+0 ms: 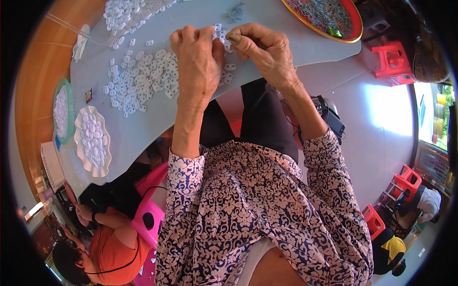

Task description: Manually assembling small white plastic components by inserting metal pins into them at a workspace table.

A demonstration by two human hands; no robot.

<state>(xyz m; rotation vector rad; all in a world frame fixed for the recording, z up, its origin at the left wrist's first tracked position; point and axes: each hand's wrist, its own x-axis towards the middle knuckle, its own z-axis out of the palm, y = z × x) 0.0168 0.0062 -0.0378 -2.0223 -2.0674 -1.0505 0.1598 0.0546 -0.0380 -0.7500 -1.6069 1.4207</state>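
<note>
Both hands are over the grey-blue table (138, 35), close together near its front edge. My left hand (196, 62) is closed, with its fingers curled down; whatever they hold is hidden under the knuckles. The thumb and forefinger of my right hand (265, 50) are pinched together, and what is between them is too small to make out. Small white plastic pieces with holes (230, 67) lie below and between the hands. A wide spread of the same kind of pieces (157, 71) reaches left from my left hand.
Beyond my hands lies a small pile of grey screws or nails (234, 13). A red, gold-rimmed tray (357, 28) at far right holds many more. At left stand a scalloped white dish (108, 162) and a green basket (71, 119) with white pieces. A person in orange (119, 248) sits at lower left.
</note>
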